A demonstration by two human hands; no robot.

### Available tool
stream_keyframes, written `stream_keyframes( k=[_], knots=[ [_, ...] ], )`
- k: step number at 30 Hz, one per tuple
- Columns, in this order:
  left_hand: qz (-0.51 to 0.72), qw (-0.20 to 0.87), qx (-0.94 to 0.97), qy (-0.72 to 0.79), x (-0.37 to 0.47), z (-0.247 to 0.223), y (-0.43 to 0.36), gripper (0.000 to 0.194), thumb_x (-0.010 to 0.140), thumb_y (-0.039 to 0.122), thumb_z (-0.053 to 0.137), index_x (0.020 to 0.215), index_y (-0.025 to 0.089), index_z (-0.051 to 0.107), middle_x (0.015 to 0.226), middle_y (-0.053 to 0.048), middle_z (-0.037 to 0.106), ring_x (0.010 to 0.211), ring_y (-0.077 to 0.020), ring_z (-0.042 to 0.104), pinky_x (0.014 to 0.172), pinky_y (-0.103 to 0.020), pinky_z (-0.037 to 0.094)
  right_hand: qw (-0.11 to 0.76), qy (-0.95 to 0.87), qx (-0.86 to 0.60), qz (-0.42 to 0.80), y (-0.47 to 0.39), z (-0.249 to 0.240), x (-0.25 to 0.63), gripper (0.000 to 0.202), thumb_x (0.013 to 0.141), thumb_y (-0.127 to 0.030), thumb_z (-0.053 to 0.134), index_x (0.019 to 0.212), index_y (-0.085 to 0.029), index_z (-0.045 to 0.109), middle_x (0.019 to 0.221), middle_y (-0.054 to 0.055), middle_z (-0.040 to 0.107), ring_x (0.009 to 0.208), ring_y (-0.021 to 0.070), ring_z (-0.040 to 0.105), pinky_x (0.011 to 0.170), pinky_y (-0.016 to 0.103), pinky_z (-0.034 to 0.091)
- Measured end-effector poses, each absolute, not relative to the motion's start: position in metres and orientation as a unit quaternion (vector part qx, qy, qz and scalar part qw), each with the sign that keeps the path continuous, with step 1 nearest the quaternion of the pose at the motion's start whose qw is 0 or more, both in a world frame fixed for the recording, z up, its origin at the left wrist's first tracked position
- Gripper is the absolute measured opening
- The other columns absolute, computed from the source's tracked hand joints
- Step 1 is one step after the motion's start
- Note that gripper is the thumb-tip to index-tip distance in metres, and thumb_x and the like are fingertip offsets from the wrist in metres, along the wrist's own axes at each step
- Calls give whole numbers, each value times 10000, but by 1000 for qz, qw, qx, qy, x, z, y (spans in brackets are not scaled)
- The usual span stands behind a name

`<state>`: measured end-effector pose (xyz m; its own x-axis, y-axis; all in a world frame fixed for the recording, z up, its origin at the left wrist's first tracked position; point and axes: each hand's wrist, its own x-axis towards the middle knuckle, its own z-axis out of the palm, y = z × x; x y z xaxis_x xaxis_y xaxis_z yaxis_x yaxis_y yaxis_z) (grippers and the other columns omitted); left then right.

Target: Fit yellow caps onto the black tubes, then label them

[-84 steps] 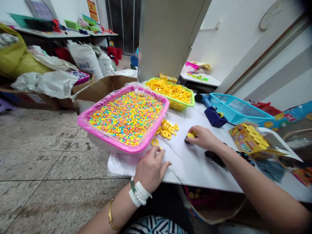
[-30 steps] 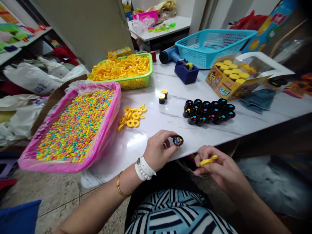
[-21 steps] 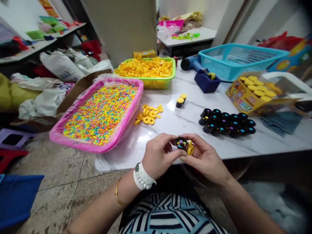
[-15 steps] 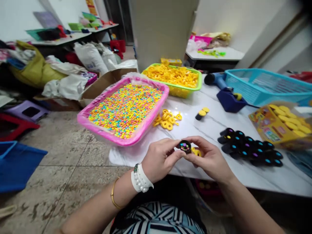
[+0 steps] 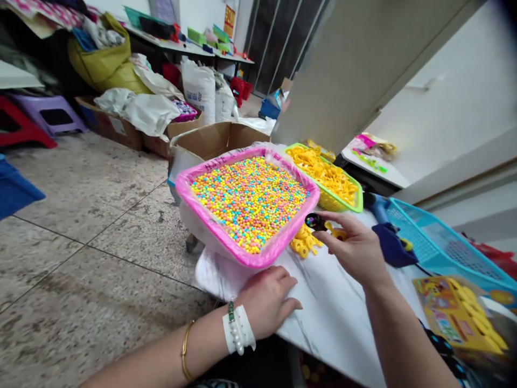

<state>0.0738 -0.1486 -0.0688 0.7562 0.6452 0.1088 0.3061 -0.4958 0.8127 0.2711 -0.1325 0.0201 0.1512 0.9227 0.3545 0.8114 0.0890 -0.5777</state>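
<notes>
My right hand [image 5: 355, 248] is closed on a small black tube [image 5: 314, 221], its open mouth facing left with a few coloured balls showing inside. A yellow ring piece [image 5: 336, 231] shows between the same fingers. The tube is at the right rim of a pink plastic-lined basin [image 5: 218, 225], filled with small multicoloured balls [image 5: 250, 199]. My left hand [image 5: 269, 299] lies open near the table's front edge, fingers loosely stretched, just below the basin. Beneath the tube is a small pile of yellow ring pieces [image 5: 304, 243].
Behind the basin stand a green basket [image 5: 359, 198] of yellow pieces and an open cardboard box [image 5: 197, 144]. To the right are a blue tape dispenser [image 5: 393, 245], a light-blue basket [image 5: 428, 231] and a yellow box [image 5: 440, 310] of yellow discs. Black tubes [image 5: 444, 350] are partly hidden by my right arm.
My left hand has let go of the black tube and dropped to the table edge. The right hand has carried the tube forward to the basin's rim. The view has turned left and tilted.
</notes>
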Motion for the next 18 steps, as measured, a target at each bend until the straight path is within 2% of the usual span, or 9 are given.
stream_keyframes(
  k=[2, 7, 12, 18],
  knots=[
    [199, 422, 837, 285, 73, -68, -149, 317, 872, 327, 649, 1146, 169, 649, 1088, -86, 641, 1024, -239, 615, 939, -367, 518, 351, -638, -677, 102, -126, 18, 268, 349, 759, -330, 742, 1094, -238, 720, 945, 36, 724, 513, 95, 552, 452, 233, 483],
    [195, 425, 839, 278, 71, -71, -149, 285, 880, 344, 633, 1104, 170, 653, 1063, -70, 633, 990, -233, 619, 908, -359, 527, 402, -598, -680, 137, -113, 19, 259, 424, 737, -370, 759, 1131, -222, 707, 946, 47, 732, 472, 77, 516, 438, 228, 479],
    [198, 425, 835, 288, 71, -73, -148, 312, 871, 359, 644, 1129, 183, 652, 1057, -70, 637, 992, -239, 618, 898, -356, 526, 363, -608, -689, 154, -99, 14, 259, 398, 721, -354, 753, 1093, -215, 728, 967, 46, 736, 456, 81, 524, 441, 246, 471],
    [188, 440, 831, 283, 70, -73, -148, 317, 880, 374, 628, 1130, 181, 657, 1074, -75, 635, 1002, -235, 616, 914, -349, 518, 370, -602, -699, 106, -101, 13, 256, 418, 737, -376, 727, 1125, -220, 722, 933, 52, 735, 482, 94, 542, 431, 234, 458]
  ],
)
